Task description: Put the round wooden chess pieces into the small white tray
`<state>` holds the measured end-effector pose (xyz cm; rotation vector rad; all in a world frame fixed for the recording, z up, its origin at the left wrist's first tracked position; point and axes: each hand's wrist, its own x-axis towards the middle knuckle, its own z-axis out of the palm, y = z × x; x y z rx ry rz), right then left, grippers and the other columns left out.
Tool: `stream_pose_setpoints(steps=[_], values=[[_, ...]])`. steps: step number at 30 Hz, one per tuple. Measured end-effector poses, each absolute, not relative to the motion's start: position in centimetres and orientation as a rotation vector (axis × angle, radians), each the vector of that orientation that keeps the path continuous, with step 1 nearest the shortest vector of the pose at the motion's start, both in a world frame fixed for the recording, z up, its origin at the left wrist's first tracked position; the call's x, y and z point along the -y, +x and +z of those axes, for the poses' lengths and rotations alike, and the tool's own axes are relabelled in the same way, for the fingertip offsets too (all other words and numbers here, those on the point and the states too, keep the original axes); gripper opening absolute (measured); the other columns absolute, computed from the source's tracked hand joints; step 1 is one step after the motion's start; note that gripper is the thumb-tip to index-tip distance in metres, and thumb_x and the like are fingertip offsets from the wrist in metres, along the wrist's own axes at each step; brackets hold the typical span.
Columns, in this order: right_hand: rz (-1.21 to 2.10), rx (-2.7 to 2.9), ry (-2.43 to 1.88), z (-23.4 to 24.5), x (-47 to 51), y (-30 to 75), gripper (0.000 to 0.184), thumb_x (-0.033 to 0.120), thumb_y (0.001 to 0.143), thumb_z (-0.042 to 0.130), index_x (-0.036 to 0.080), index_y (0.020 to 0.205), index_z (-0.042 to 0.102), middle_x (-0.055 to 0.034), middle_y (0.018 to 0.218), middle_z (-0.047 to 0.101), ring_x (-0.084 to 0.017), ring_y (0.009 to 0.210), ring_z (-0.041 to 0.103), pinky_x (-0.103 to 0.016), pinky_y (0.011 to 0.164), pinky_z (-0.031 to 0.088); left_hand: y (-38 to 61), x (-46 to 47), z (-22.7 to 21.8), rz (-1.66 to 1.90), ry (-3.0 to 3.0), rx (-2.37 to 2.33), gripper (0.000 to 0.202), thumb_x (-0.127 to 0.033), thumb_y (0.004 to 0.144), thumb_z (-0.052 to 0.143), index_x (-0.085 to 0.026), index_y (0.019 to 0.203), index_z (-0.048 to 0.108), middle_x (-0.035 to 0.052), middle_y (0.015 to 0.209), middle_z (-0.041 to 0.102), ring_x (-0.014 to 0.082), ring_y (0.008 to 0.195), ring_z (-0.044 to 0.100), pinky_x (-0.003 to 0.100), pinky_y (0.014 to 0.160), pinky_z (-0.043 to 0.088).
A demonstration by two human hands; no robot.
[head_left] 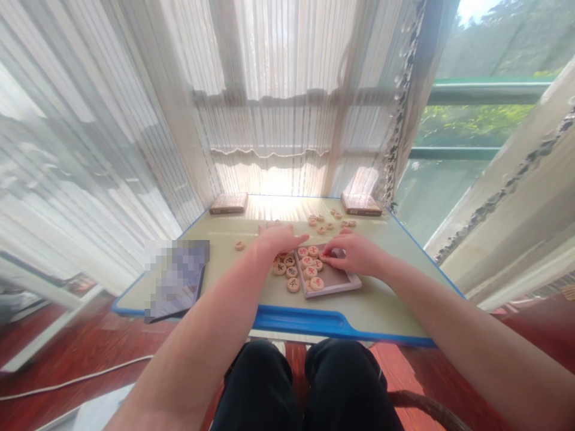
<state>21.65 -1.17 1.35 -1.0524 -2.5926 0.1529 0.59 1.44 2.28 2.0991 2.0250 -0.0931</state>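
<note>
A shallow box tray lies on the small table and holds several round wooden chess pieces with red marks. My right hand rests over the tray, its fingers pinched on one piece at the tray's top edge. My left hand lies flat on the table just left of the tray, fingers stretched forward over loose pieces. More pieces with black marks sit beside the tray's left side.
More loose pieces lie at the far right of the table and one single piece to the left. Two flat boxes stand at the back corners. A tablet overhangs the left front edge. Curtains hang behind.
</note>
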Motion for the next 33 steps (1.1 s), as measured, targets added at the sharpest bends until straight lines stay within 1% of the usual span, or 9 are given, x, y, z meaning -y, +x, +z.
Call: stream_pose_setpoints(steps=[6,9,12,14,16,17,19,26,33], values=[[0.146,2.574,-1.110,1.5,1.4,21.4,0.017,0.037,0.074,0.060,0.024,0.078,0.070,-0.0020,0.074,0.069,-0.020,0.082,0.056,-0.029,0.071,0.041,0.7,-1.2,2.4,-0.070,2.101,-2.019,0.086,-0.076,0.076,0.027,-0.018,0.140,0.036,0.0191,0.147,0.027,0.0415,0.134,0.019,0.062,0.103,0.011],[0.119,2.564,-1.113,1.4,1.4,21.4,0.018,0.037,0.076,0.059,0.024,0.074,0.070,-0.0027,0.069,0.066,-0.019,0.080,0.056,-0.028,0.068,0.041,0.6,-1.3,2.4,-0.061,2.095,-2.034,0.081,-0.072,0.080,0.025,-0.019,0.140,0.036,0.0185,0.148,0.025,0.0407,0.135,0.018,0.063,0.103,0.011],[0.093,2.548,-1.109,1.5,1.4,21.5,0.015,0.035,0.075,0.060,0.022,0.072,0.068,-0.0028,0.067,0.065,-0.018,0.077,0.055,-0.028,0.067,0.041,0.4,-1.4,2.5,-0.021,2.120,-2.030,0.070,-0.065,0.086,0.021,-0.020,0.135,0.043,0.0171,0.145,0.033,0.0391,0.132,0.027,0.062,0.102,0.016],[0.103,2.526,-1.087,1.7,1.6,21.5,0.013,0.033,0.073,0.062,0.022,0.073,0.068,-0.0027,0.067,0.065,-0.018,0.076,0.055,-0.029,0.067,0.042,0.0,-1.8,2.4,0.028,2.161,-1.989,0.063,-0.057,0.090,0.018,-0.019,0.129,0.050,0.0154,0.137,0.045,0.0346,0.126,0.039,0.054,0.101,0.026],[0.134,2.521,-0.985,1.9,1.9,21.4,0.011,0.031,0.073,0.063,0.021,0.075,0.067,-0.0025,0.070,0.065,-0.018,0.076,0.055,-0.029,0.069,0.043,-0.4,-2.4,2.2,0.077,2.208,-1.950,0.059,-0.049,0.093,0.016,-0.017,0.123,0.055,0.0141,0.130,0.053,0.0289,0.119,0.048,0.044,0.099,0.035],[0.150,2.524,-0.912,1.9,2.1,21.3,0.011,0.030,0.074,0.063,0.021,0.076,0.067,-0.0024,0.072,0.066,-0.017,0.076,0.055,-0.029,0.071,0.043,-0.6,-2.7,2.1,0.089,2.235,-1.938,0.057,-0.045,0.094,0.016,-0.015,0.121,0.056,0.0140,0.128,0.055,0.0269,0.117,0.050,0.039,0.097,0.037],[0.165,2.531,-0.794,2.0,2.5,21.0,0.010,0.030,0.075,0.062,0.020,0.077,0.066,-0.0026,0.076,0.068,-0.016,0.077,0.055,-0.029,0.074,0.044,-0.9,-3.2,1.9,0.081,2.286,-1.930,0.054,-0.040,0.095,0.017,-0.013,0.118,0.058,0.0144,0.126,0.057,0.0256,0.116,0.052,0.036,0.097,0.038],[0.220,2.567,-0.696,1.4,2.4,20.6,0.014,0.032,0.081,0.059,0.021,0.079,0.067,-0.0022,0.081,0.070,-0.015,0.075,0.056,-0.031,0.078,0.043,-0.9,-3.0,2.3,0.007,2.260,-1.944,0.052,-0.040,0.094,0.020,-0.013,0.118,0.058,0.0142,0.129,0.054,0.0260,0.116,0.052,0.037,0.097,0.038],[0.272,2.529,-0.668,0.9,2.0,20.9,0.017,0.036,0.080,0.061,0.021,0.083,0.068,-0.0047,0.087,0.068,-0.017,0.081,0.058,-0.033,0.080,0.045,-0.9,-3.0,2.4,0.004,2.230,-1.955,0.052,-0.041,0.092,0.022,-0.014,0.118,0.057,0.0148,0.129,0.053,0.0285,0.115,0.051,0.041,0.097,0.038]])
